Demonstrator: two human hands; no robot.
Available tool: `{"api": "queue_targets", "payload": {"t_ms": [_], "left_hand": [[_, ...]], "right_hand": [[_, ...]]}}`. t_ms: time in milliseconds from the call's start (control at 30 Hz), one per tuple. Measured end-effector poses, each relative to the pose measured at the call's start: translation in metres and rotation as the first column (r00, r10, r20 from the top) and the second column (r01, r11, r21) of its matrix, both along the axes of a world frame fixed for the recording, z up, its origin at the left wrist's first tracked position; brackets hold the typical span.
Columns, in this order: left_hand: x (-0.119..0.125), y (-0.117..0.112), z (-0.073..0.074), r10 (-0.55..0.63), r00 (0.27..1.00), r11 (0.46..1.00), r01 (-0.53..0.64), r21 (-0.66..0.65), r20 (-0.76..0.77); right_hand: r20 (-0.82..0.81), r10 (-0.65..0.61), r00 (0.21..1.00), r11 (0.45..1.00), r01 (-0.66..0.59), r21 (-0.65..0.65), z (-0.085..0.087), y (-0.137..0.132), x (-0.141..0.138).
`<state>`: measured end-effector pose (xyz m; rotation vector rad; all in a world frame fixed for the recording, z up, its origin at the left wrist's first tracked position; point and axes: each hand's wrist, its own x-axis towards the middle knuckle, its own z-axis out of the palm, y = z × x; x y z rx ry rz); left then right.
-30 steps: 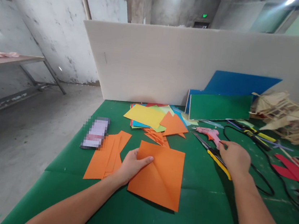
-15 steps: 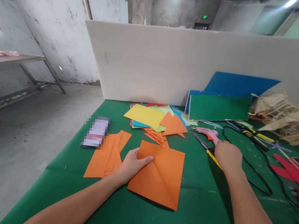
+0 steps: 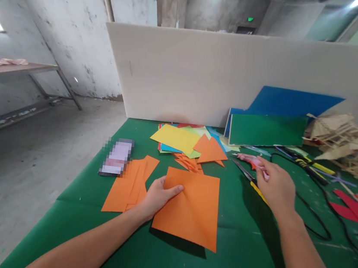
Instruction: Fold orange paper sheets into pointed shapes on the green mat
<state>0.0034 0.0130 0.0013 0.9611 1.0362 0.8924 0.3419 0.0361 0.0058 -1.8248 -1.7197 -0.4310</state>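
My left hand (image 3: 160,199) pinches the left edge of a square orange paper sheet (image 3: 191,209), thumb on top; a crease runs across the sheet. The sheet is tilted up off the table and casts a shadow. At the right, my right hand (image 3: 277,187) has its thumb and fingers round the handle of a pink hot glue gun (image 3: 249,159), whose nozzle points left. Scissors (image 3: 255,186) with yellow and black handles lie just beneath that hand. More orange paper pieces (image 3: 123,190) lie to the left of my left hand.
A phone (image 3: 118,157) lies at the left on the green table (image 3: 85,231). Coloured paper (image 3: 172,136) and orange scraps (image 3: 188,162) are piled behind. A white board (image 3: 180,73) stands along the back. Black cable (image 3: 313,220), red strips (image 3: 352,209) and a wooden model (image 3: 354,142) are right.
My right hand has shifted its hold on the glue gun's handle, with thumb and fingers now showing round it. The orange sheet has lifted a little, its shadow larger. The view has shifted slightly.
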Motion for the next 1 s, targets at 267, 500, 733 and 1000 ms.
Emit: {"api": "queue_targets", "payload": {"t_ms": [267, 500, 733, 1000], "left_hand": [[-0.005, -0.004, 0.004, 0.096, 0.995, 0.995, -0.096, -0.03, 0.017], [-0.011, 0.004, 0.007, 0.166, 0.985, 0.986, -0.163, -0.045, 0.052], [-0.01, 0.004, 0.005, 0.165, 0.982, 0.986, -0.161, -0.052, 0.094], [-0.008, -0.001, 0.006, 0.088, 0.992, 0.996, -0.088, 0.007, 0.091]], "right_hand": [[-0.74, 0.429, 0.518, 0.687, -0.719, -0.106, -0.005, -0.024, -0.096], [-0.703, 0.58, 0.412, 0.476, -0.872, -0.118, -0.012, -0.026, -0.103], [-0.533, 0.724, 0.439, 0.36, -0.899, -0.251, -0.007, -0.029, -0.11], [-0.566, 0.756, 0.329, 0.31, -0.941, -0.133, -0.009, -0.029, -0.115]]}}
